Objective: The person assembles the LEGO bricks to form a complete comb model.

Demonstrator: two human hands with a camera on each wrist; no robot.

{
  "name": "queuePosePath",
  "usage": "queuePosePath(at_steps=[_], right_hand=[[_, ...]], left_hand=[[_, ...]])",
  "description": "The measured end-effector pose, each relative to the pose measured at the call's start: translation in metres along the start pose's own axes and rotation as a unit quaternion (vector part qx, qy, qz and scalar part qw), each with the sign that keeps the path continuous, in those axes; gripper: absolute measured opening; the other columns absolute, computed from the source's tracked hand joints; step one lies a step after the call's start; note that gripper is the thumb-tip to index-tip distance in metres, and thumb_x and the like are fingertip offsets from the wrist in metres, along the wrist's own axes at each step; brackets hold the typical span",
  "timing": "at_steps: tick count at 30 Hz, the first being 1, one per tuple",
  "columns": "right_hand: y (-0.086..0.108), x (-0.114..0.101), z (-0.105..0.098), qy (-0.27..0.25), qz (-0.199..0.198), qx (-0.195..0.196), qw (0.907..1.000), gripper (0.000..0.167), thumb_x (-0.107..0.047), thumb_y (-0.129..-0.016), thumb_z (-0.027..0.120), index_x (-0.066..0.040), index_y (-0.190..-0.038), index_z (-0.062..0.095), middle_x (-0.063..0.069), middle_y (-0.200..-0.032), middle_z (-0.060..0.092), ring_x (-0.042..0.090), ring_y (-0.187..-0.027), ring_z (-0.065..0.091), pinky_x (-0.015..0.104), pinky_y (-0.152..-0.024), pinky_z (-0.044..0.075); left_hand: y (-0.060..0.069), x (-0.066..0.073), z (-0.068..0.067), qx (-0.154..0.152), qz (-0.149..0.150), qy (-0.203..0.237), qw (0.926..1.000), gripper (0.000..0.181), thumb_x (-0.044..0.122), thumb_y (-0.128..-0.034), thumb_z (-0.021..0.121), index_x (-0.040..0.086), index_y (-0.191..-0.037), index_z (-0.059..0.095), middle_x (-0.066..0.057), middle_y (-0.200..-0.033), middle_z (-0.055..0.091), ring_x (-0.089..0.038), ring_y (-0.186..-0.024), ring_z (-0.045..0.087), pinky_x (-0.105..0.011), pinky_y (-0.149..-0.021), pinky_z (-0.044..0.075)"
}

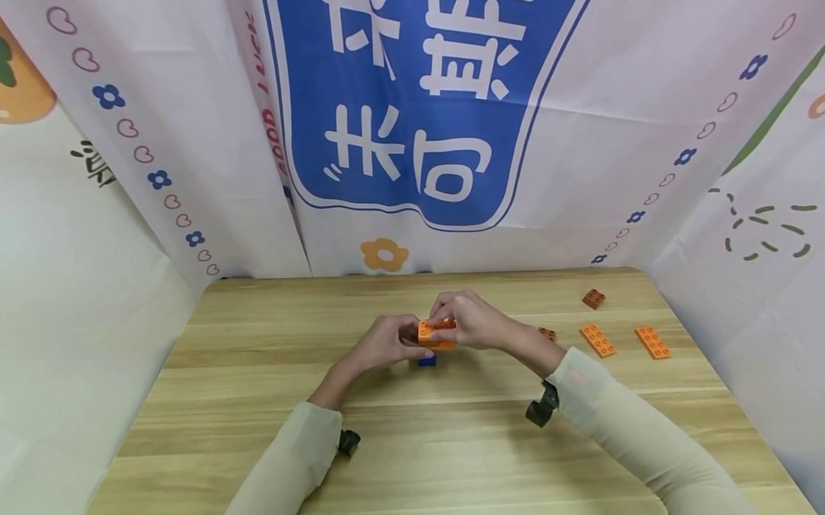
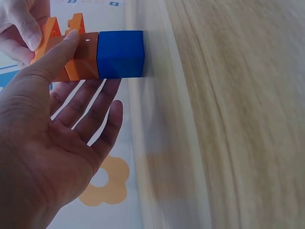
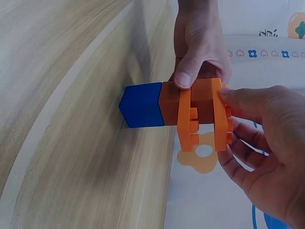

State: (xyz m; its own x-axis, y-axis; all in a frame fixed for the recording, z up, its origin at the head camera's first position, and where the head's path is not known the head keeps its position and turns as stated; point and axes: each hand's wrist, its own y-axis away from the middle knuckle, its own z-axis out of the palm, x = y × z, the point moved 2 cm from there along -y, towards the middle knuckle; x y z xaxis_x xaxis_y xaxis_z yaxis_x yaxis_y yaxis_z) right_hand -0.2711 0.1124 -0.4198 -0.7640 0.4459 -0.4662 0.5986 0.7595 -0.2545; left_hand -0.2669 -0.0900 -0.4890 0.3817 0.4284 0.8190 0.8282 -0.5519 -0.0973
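A wooden tabletop [image 1: 447, 448] is backed by a printed cloth [image 1: 408, 91], and near the middle of that surface a stack of blocks [image 2: 88, 62] is held upright between two hands. Its foot is formed by a blue block [image 3: 143, 106], which appears to be rested on the wood; above it are set a brown block [image 3: 170, 105], a lower orange plate [image 3: 185, 119], a second brown block [image 3: 202, 102] and an upper orange plate [image 3: 220, 119].

The stack's long axis is vertical, while both plates are laid across it, overhanging toward the person's right with a gap left between them. The overhang is thus presented to the right hand [image 1: 480, 320], the nearer one to the top; the upper plate is gripped between its thumb and fingers, though the far contact cannot be made out. Lower down, the stack is pinched from the left by the left hand [image 1: 384, 341], its thumb laid at the lower plate and its other fingers passed behind.
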Motion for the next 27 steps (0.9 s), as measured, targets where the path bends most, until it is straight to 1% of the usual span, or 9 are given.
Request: queuePosePath(at_steps=[7, 14, 21, 23, 27], right_hand=[[0.001, 0.000, 0.000, 0.004, -0.002, 0.001, 1.0000, 0.018, -0.007, -0.089, 0.086, -0.002, -0.106, 0.083, 0.005, -0.101, 0.076, 0.020, -0.097, 0.073, 0.032, -0.087, 0.061], [0.001, 0.001, 0.000, 0.002, 0.004, -0.002, 1.0000, 0.019, -0.009, -0.090, 0.086, -0.003, -0.108, 0.083, 0.006, -0.101, 0.077, 0.020, -0.095, 0.073, 0.044, -0.086, 0.062], [0.005, 0.005, -0.002, -0.002, 0.001, -0.007, 1.0000, 0.022, -0.015, -0.092, 0.085, -0.006, -0.112, 0.082, 0.004, -0.106, 0.078, 0.016, -0.096, 0.073, 0.034, -0.085, 0.061], [0.006, 0.007, -0.003, -0.004, 0.001, -0.010, 0.9999, 0.024, -0.016, -0.092, 0.085, -0.006, -0.113, 0.081, 0.004, -0.108, 0.078, 0.016, -0.097, 0.073, 0.035, -0.086, 0.061], [0.010, 0.012, -0.008, -0.007, 0.005, -0.017, 0.9998, 0.028, -0.020, -0.092, 0.086, -0.007, -0.116, 0.081, 0.004, -0.112, 0.078, 0.018, -0.102, 0.073, 0.040, -0.091, 0.061]], left_hand=[[0.001, -0.001, 0.001, -0.002, 0.000, -0.001, 1.0000, 0.023, 0.018, -0.0904, 0.087, 0.009, -0.108, 0.074, 0.000, -0.101, 0.078, -0.010, -0.088, 0.073, -0.026, -0.079, 0.061], [0.000, 0.001, -0.001, -0.001, -0.002, -0.007, 1.0000, 0.019, 0.017, -0.0900, 0.088, 0.011, -0.102, 0.074, 0.001, -0.098, 0.077, -0.011, -0.084, 0.070, -0.026, -0.075, 0.059], [0.000, -0.001, -0.001, -0.002, -0.007, -0.013, 0.9999, 0.018, 0.021, -0.0903, 0.088, 0.013, -0.099, 0.073, 0.004, -0.095, 0.076, -0.012, -0.079, 0.065, -0.026, -0.072, 0.056], [0.000, -0.001, -0.001, -0.001, -0.009, -0.012, 0.9999, 0.019, 0.021, -0.0900, 0.088, 0.013, -0.099, 0.073, 0.004, -0.094, 0.076, -0.012, -0.078, 0.065, -0.026, -0.072, 0.056], [0.000, 0.000, -0.002, 0.000, -0.014, -0.010, 0.9998, 0.019, 0.021, -0.0896, 0.088, 0.013, -0.098, 0.073, 0.003, -0.093, 0.076, -0.013, -0.077, 0.064, -0.026, -0.071, 0.056]])
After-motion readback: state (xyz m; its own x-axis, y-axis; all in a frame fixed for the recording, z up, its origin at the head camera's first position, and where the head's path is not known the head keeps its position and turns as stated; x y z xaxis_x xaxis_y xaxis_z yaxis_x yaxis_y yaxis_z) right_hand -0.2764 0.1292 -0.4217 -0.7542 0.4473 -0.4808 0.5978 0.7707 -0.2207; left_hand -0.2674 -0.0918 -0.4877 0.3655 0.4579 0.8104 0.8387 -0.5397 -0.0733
